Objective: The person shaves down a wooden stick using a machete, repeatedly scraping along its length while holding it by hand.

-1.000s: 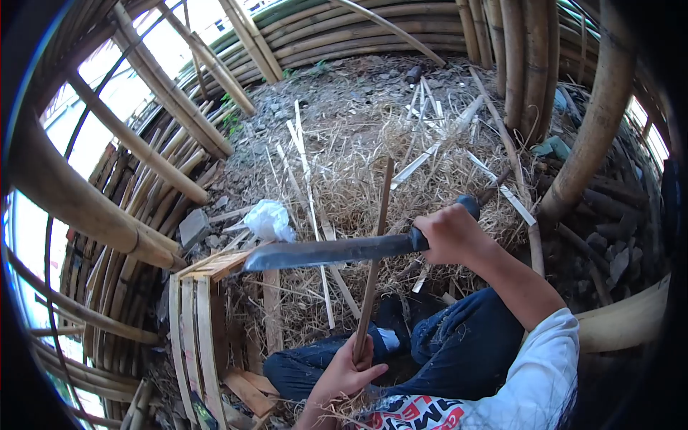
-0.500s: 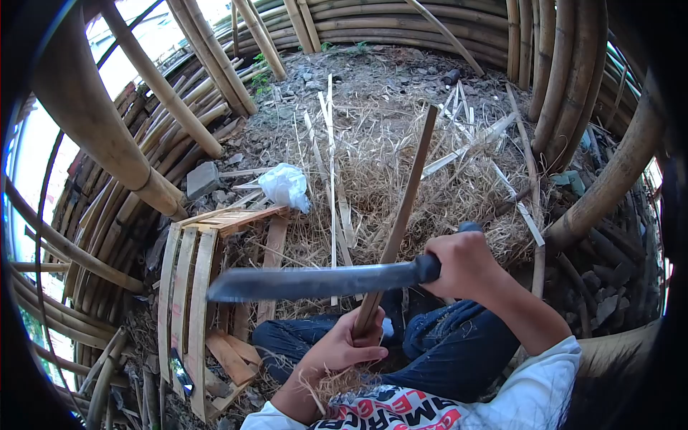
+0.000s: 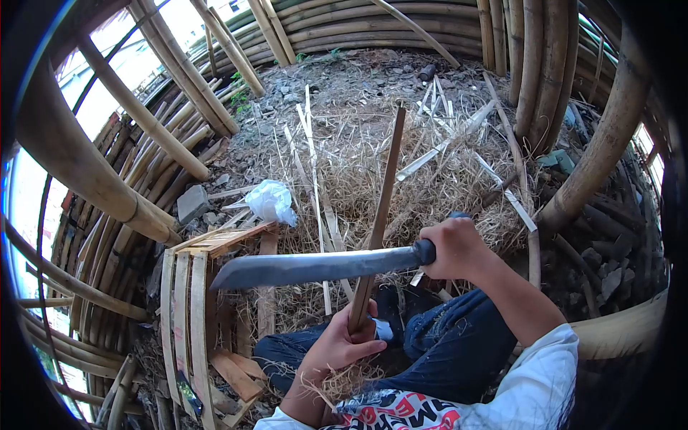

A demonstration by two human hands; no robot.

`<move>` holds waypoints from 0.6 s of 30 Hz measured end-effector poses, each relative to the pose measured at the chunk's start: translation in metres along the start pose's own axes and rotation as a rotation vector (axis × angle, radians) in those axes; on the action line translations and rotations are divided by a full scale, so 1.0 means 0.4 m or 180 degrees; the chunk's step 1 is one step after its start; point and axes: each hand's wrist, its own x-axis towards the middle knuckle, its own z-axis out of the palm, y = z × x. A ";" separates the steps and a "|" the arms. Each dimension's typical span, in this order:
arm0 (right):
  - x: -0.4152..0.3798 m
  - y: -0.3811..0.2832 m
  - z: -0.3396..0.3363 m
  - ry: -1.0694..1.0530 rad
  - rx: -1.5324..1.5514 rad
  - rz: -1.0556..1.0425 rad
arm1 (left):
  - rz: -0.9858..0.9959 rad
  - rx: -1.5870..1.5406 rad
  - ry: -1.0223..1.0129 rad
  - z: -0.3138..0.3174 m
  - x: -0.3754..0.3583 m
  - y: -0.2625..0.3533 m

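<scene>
My right hand (image 3: 457, 248) is closed around the dark handle of a machete (image 3: 322, 267). The long grey blade points left, lying across a brown bamboo strip (image 3: 385, 183) in this view. Lower down, my left hand (image 3: 342, 345) grips that strip near its bottom end, thumb across the front. The strip stands nearly upright and leans a little to the right at its top. Curly shavings (image 3: 347, 380) hang by my left wrist, over the printed shirt. Both hands are in front of my bent legs in dark jeans (image 3: 451, 326).
A slatted wooden crate (image 3: 188, 308) lies at my left, with a white plastic bag (image 3: 272, 201) beyond it. Shavings (image 3: 358, 165) and pale split strips (image 3: 313, 168) cover the ground ahead. Thick bamboo poles (image 3: 93, 168) stand around, and a grey block (image 3: 192, 204) rests at left.
The view has shifted slightly, so the surroundings appear further left. The blade remains across the strip, now tilted a little more upward toward the handle. Both hands keep their holds.
</scene>
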 end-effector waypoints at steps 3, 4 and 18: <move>-0.008 0.015 -0.004 0.0090 -0.0003 0.0060 | -0.0017 0.0267 0.0079 0.004 0.008 0.006; -0.017 0.014 -0.002 0.0103 0.0027 0.0109 | -0.0059 0.0241 0.0072 0.003 0.010 0.007; -0.010 0.041 0.005 0.0161 0.0375 0.0225 | -0.0047 -0.0191 0.0014 0.001 0.035 0.003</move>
